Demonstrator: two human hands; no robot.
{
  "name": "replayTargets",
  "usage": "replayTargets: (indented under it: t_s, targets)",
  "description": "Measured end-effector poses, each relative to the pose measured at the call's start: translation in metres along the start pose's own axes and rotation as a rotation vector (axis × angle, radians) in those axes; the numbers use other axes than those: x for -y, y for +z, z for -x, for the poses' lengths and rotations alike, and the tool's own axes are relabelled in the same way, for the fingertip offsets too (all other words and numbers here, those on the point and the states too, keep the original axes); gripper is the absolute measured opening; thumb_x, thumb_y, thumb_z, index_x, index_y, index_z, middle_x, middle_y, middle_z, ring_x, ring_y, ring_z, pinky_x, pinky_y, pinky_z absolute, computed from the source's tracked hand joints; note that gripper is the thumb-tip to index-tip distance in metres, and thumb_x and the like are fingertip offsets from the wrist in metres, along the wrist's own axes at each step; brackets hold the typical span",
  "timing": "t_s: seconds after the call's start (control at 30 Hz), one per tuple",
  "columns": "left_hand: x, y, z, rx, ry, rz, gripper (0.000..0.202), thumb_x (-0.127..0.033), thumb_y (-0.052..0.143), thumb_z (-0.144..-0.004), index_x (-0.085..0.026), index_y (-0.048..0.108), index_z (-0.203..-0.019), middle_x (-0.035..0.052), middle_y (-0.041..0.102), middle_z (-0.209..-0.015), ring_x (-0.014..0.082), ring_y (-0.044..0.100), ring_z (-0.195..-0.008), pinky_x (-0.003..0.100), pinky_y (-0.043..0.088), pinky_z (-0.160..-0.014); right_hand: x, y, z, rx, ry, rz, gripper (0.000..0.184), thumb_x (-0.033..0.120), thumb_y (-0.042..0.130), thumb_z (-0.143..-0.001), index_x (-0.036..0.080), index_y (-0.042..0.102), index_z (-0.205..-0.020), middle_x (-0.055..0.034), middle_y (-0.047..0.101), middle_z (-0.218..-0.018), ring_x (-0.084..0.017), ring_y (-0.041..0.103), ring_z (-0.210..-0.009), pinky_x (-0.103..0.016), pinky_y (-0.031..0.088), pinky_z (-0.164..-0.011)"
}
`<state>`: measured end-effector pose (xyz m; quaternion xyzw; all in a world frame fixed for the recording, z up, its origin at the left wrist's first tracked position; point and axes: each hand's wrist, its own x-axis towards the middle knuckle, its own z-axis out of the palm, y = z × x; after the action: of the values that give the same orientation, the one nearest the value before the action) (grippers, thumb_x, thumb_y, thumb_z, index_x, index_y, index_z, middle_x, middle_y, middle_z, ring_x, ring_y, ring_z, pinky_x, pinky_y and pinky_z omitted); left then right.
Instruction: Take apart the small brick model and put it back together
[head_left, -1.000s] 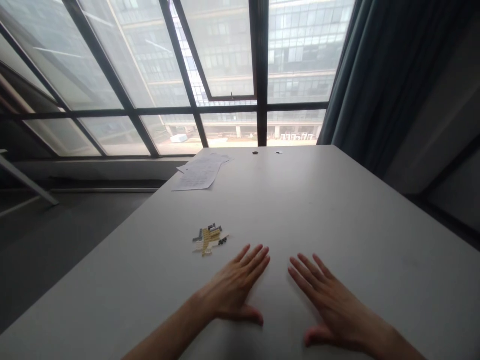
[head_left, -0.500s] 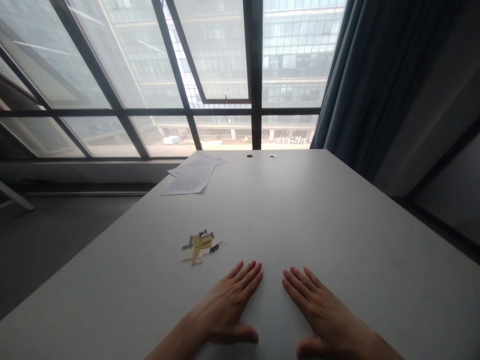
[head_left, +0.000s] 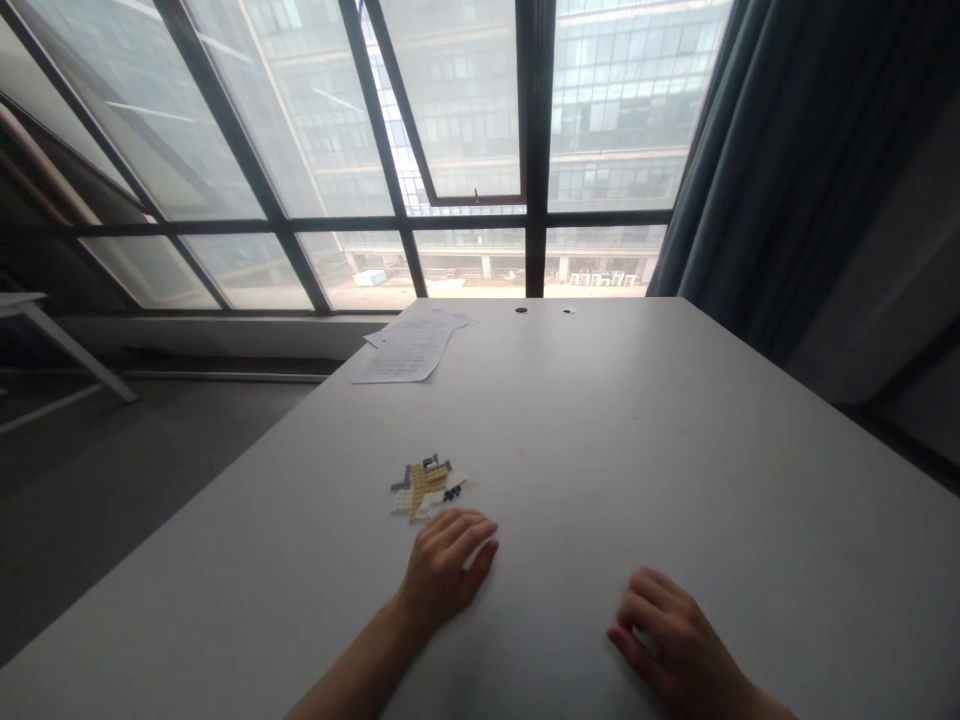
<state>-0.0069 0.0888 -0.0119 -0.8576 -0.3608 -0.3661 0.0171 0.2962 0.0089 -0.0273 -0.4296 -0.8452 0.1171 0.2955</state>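
A small pile of building bricks (head_left: 426, 486), yellow, white and dark grey, lies on the white table (head_left: 675, 450). Just below it rests my left hand (head_left: 446, 565), fingers loosely curled, fingertips a little short of the bricks and holding nothing. My right hand (head_left: 675, 645) lies on the table to the right with its fingers curled under; nothing shows in it.
Printed paper sheets (head_left: 409, 348) lie at the table's far left corner. Two small round holes (head_left: 521, 310) sit near the far edge. Large windows stand behind the table, a dark curtain (head_left: 780, 170) hangs at the right, and grey floor lies to the left.
Both hands lay flat with fingers stretched out; now the fingers are curled. My left hand has shifted left toward the bricks, and my right hand has drawn back.
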Motion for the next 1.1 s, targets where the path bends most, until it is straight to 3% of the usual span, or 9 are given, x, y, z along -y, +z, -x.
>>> replayTargets:
  t_s: [0.1,0.17,0.23,0.37,0.47,0.57,0.77,1.1]
  targets:
    - [0.033,-0.012,0.004,-0.166,-0.238,-0.203,0.037,-0.038,0.05,-0.089,-0.023,0.05,-0.123,0.0108,0.065,-0.11,0.0265,0.06,-0.106,0.044,0.048,-0.092,0.006,0.004,-0.013,0.101,0.047,0.004,0.023,0.034,0.044,-0.092,0.019,0.06,-0.1,-0.0115,0.063,-0.096,-0.024,0.058,-0.091,-0.037,0.049,-0.08]
    - [0.058,-0.017,0.009,-0.163,-0.393,-0.32,0.065,-0.053,0.05,-0.087,-0.018,0.034,-0.139,0.0175,0.054,-0.13,0.0333,0.051,-0.12,0.052,0.042,-0.099,0.009,0.012,-0.033,0.158,0.073,0.067,0.046,0.041,0.049,-0.09,0.016,0.05,-0.128,-0.0162,0.056,-0.123,-0.029,0.05,-0.116,-0.045,0.041,-0.099]
    - [0.078,-0.019,0.015,-0.05,-0.446,-0.378,0.086,-0.065,0.05,-0.081,-0.014,0.024,-0.145,0.0221,0.041,-0.142,0.0386,0.038,-0.132,0.057,0.033,-0.105,0.011,0.027,-0.064,0.217,0.059,0.108,0.07,0.052,0.051,-0.087,0.011,0.036,-0.141,-0.0185,0.044,-0.141,-0.033,0.034,-0.133,-0.048,0.029,-0.11]
    - [0.095,-0.016,0.017,0.261,-0.489,-0.404,0.091,-0.07,0.051,-0.078,-0.017,0.024,-0.147,0.0218,0.023,-0.153,0.0421,0.021,-0.14,0.06,0.023,-0.109,0.017,0.067,-0.142,0.326,-0.011,0.1,0.095,0.067,0.048,-0.083,0.003,0.02,-0.148,-0.0222,0.021,-0.154,-0.035,0.017,-0.142,-0.048,0.016,-0.116]
    - [0.097,-0.013,0.008,0.407,-0.47,-0.369,0.087,-0.068,0.052,-0.078,-0.02,0.028,-0.147,0.0212,0.022,-0.153,0.0413,0.023,-0.139,0.059,0.025,-0.108,0.022,0.093,-0.189,0.378,-0.111,0.063,0.104,0.075,0.043,-0.08,0.001,0.016,-0.148,-0.0243,0.016,-0.154,-0.035,0.012,-0.143,-0.049,0.013,-0.116]
    - [0.099,-0.009,-0.003,0.467,-0.38,-0.327,0.077,-0.063,0.051,-0.082,-0.022,0.033,-0.144,0.0174,0.029,-0.152,0.0368,0.026,-0.14,0.056,0.025,-0.11,0.025,0.105,-0.211,0.367,-0.143,0.04,0.112,0.079,0.044,-0.076,-0.002,0.015,-0.148,-0.0258,0.019,-0.153,-0.037,0.016,-0.142,-0.049,0.012,-0.116]
    - [0.09,0.013,-0.03,0.516,-0.31,-0.266,0.07,-0.058,0.048,-0.086,-0.019,0.036,-0.143,0.0127,0.034,-0.151,0.0332,0.024,-0.141,0.053,0.022,-0.113,0.006,0.092,-0.201,0.339,-0.076,0.056,0.11,0.078,0.044,-0.077,-0.002,0.017,-0.148,-0.0242,0.02,-0.153,-0.035,0.016,-0.143,-0.048,0.014,-0.116]
    - [0.03,0.082,-0.097,0.563,-0.127,-0.081,0.077,-0.067,0.046,-0.083,-0.024,0.032,-0.144,0.0104,0.031,-0.152,0.034,0.022,-0.141,0.053,0.018,-0.114,-0.06,0.033,-0.138,0.295,0.113,0.186,0.1,0.072,0.045,-0.081,0.004,0.019,-0.149,-0.0218,0.021,-0.154,-0.034,0.017,-0.143,-0.05,0.015,-0.116]
